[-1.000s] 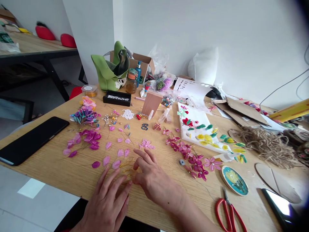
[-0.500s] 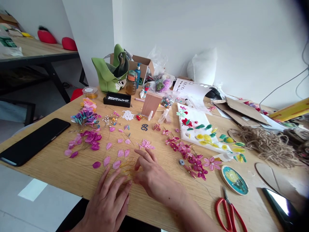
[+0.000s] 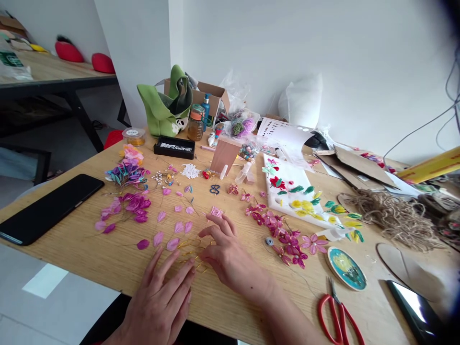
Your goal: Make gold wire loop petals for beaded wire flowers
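Several thin gold wire pieces [image 3: 189, 247] lie on the wooden table between my hands. My left hand [image 3: 160, 292] rests flat near the table's front edge, its spread fingertips beside the wires. My right hand [image 3: 228, 254] is over the right side of the wires, fingers bent and apart, thumb low among them; a firm hold on any piece does not show. Loose pale pink petals [image 3: 172, 243] lie just beyond my left fingertips. A small heap of pink pieces [image 3: 216, 211] is behind my right fingers.
Magenta flowers [image 3: 278, 227] lie to the right, with red-handled scissors [image 3: 338, 318] and a painted oval hoop [image 3: 347, 268] nearer me. A black phone [image 3: 50, 208] is at far left. A green bag [image 3: 156, 112], black tray [image 3: 174, 148] and white foam board [image 3: 287, 179] stand farther back.
My right fingers have shifted slightly up and to the right, and more of the gold wires show, spread a bit wider. My left hand stays nearly in place.
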A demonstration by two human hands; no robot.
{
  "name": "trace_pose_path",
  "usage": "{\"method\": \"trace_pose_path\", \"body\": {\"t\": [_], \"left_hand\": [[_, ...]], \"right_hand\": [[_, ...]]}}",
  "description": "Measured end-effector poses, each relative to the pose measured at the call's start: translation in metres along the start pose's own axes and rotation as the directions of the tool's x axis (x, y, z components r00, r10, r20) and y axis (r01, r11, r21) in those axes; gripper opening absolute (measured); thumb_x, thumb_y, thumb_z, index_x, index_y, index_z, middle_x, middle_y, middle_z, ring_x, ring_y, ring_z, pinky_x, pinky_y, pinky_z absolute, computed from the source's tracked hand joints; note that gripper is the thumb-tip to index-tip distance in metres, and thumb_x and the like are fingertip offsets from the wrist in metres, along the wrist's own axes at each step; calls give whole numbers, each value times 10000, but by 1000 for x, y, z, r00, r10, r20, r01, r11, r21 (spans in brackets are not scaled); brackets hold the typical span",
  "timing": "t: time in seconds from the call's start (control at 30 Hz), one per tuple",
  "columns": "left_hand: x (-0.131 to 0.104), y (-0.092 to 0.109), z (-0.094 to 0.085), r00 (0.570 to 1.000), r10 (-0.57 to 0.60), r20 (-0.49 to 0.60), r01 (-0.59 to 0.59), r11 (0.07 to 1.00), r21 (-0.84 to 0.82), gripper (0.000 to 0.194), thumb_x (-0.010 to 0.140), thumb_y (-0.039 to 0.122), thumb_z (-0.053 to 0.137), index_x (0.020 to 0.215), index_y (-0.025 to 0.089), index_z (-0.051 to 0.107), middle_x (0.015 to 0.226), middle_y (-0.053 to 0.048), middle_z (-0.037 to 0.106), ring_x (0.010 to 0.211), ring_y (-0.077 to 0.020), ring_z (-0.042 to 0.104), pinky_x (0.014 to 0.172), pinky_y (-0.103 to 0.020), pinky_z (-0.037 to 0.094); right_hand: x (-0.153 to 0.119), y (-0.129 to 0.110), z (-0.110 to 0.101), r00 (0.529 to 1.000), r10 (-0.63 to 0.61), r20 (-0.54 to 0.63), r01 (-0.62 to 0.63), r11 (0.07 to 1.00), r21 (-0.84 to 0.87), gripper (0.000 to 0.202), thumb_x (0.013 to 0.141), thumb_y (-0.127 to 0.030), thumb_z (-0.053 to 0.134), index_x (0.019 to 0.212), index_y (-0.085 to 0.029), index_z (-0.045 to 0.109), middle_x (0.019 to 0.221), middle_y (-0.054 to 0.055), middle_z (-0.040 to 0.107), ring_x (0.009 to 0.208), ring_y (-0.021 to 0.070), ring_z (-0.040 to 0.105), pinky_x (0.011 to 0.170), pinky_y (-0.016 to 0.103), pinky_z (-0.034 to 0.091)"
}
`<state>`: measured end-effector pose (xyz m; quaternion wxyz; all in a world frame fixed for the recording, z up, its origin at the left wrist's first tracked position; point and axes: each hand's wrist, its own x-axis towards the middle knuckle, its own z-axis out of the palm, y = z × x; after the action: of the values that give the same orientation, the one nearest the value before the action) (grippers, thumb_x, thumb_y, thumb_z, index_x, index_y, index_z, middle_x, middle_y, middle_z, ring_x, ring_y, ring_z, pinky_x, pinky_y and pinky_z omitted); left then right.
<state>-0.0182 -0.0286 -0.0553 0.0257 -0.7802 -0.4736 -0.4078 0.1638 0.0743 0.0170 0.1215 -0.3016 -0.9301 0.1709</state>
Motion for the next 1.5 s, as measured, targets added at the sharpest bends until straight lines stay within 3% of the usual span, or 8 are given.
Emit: {"method": "trace_pose_path", "body": {"t": [0.73,1.23,1.37,1.5], "left_hand": [[-3,-2,1,1000,-3,27,3,1000,-7,308,895,238,620,1182,143,676,1240,-48,692,1286,-309,488,1182,-538,213],[-5,-3,1,998,-5,55,5,1000,-4,344,880,236,643,1211,142,659,1278,-40,671,1296,-308,482,1191,-554,193],[-4,-3,1,999,0,37,0,1000,-12,319,887,232,628,1193,152,671,1247,-38,689,1281,-297,495,1191,-534,200],[-2,-2,0,1000,-1,24,1,1000,-11,324,892,229,621,1210,183,667,1253,-34,685,1266,-285,509,1185,-525,213]], "right_hand": [[2,-4,14,999,0,-50,-4,997,-82,216,936,-146,598,738,-188,674,1040,23,594,1413,277,274,1195,513,115],[3,-6,13,999,-37,-36,33,993,-112,210,911,-123,627,716,-193,664,998,39,567,1414,286,255,1195,559,64],[3,-1,11,998,-24,-58,24,1000,7,208,891,-93,626,712,-196,649,971,34,577,1357,279,335,1171,561,163],[3,10,4,965,2,-263,50,981,190,158,902,-87,592,846,-216,666,962,45,579,1215,253,439,1054,510,363]]}}
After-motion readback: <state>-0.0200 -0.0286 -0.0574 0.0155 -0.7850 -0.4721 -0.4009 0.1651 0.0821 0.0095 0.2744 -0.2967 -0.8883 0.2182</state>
